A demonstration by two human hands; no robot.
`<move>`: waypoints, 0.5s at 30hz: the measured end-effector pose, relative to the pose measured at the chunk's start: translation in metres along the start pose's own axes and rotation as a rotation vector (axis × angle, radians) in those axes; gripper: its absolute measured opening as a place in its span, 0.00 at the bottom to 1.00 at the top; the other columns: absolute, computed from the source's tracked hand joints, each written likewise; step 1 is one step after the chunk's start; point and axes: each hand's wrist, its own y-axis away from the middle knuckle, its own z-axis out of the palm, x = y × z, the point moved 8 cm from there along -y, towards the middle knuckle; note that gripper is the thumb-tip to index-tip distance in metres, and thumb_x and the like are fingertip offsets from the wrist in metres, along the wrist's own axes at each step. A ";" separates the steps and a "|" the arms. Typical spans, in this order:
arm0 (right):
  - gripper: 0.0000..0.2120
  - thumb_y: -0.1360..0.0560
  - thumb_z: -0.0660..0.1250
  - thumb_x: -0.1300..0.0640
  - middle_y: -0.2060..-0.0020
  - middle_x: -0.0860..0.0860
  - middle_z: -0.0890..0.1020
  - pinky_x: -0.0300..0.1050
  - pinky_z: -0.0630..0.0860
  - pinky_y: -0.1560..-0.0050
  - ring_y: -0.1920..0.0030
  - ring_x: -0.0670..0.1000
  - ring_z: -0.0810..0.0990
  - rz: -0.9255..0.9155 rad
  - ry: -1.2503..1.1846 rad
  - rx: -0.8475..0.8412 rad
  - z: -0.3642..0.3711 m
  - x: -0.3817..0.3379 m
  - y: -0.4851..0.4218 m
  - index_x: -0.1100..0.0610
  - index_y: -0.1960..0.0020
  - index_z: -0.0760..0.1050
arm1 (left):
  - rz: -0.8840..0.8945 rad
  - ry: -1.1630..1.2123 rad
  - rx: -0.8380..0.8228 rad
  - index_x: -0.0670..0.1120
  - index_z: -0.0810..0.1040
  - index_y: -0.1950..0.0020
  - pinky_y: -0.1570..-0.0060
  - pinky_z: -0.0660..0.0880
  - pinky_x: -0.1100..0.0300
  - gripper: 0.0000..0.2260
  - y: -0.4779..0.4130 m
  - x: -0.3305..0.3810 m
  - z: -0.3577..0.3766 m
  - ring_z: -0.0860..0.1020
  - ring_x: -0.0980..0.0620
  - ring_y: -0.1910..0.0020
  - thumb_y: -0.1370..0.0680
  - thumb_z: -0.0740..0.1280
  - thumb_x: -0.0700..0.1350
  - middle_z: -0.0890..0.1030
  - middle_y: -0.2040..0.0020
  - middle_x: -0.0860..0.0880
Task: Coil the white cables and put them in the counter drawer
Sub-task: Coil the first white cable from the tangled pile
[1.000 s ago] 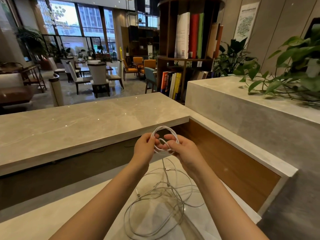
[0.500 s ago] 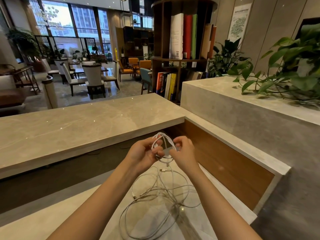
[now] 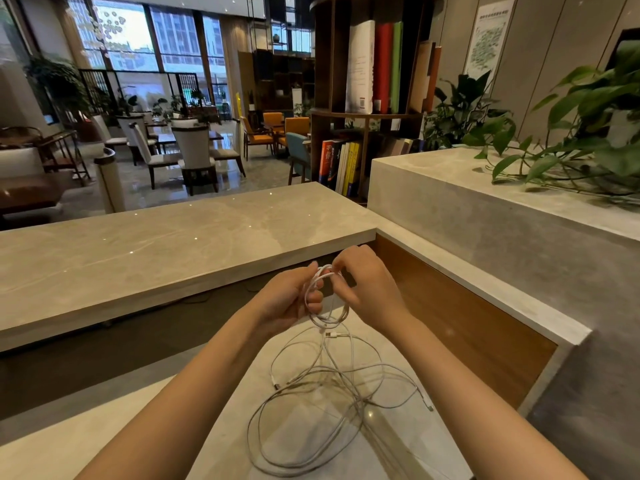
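Over on the left we have the long stone ledge (image 3: 156, 251) running across, raised above the desk (image 3: 145, 441) in front of us. Moving in, we see the left hand (image 3: 289, 301) held up over the desk, fingers curled round a small coil (image 3: 316, 277) of white cable, thumb on top of the loops. Right beside it we find the right hand (image 3: 369, 289), knuckles up, fingertips pinching the same coil from the other side, so both hands have hold of it. From the bottom of the coil one strand drops straight down to the rest of the white cables (image 3: 332, 386), which lie below the hands in a loose, sprawling tangle on the desk, several plugs showing at the ends. Further right we pass the wood panel (image 3: 467, 327) under the stone edge, and at the far right a leafy plant (image 3: 588, 133) trails across the higher stone block
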 end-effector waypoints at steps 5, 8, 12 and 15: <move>0.02 0.25 0.65 0.57 0.60 0.48 0.75 0.36 0.71 0.60 0.60 0.45 0.73 0.261 -0.455 -0.194 0.009 0.013 0.005 0.55 0.54 0.72 | 0.089 -0.673 0.032 0.48 0.74 0.45 0.60 0.69 0.62 0.07 0.007 0.006 -0.011 0.69 0.54 0.61 0.21 0.62 0.41 0.73 0.56 0.48; 0.03 0.26 0.66 0.59 0.63 0.51 0.75 0.39 0.73 0.62 0.64 0.47 0.74 0.330 -0.605 -0.288 0.011 0.006 0.003 0.57 0.53 0.74 | 0.130 -0.901 0.067 0.50 0.76 0.49 0.61 0.66 0.61 0.08 0.008 0.008 -0.011 0.68 0.55 0.65 0.20 0.59 0.40 0.73 0.62 0.51; 0.02 0.26 0.66 0.59 0.67 0.45 0.75 0.34 0.72 0.65 0.67 0.43 0.72 0.321 -0.627 -0.350 0.004 -0.008 -0.009 0.55 0.54 0.75 | 0.134 -1.056 0.031 0.51 0.76 0.50 0.62 0.67 0.63 0.10 0.009 0.006 -0.004 0.69 0.56 0.65 0.20 0.57 0.40 0.74 0.62 0.53; 0.03 0.25 0.66 0.57 0.64 0.46 0.76 0.38 0.73 0.59 0.63 0.44 0.73 0.234 -0.469 -0.358 -0.003 -0.013 -0.021 0.53 0.52 0.75 | 0.086 -1.085 -0.060 0.48 0.75 0.44 0.61 0.68 0.65 0.09 0.011 0.003 0.000 0.70 0.57 0.64 0.20 0.57 0.40 0.73 0.61 0.52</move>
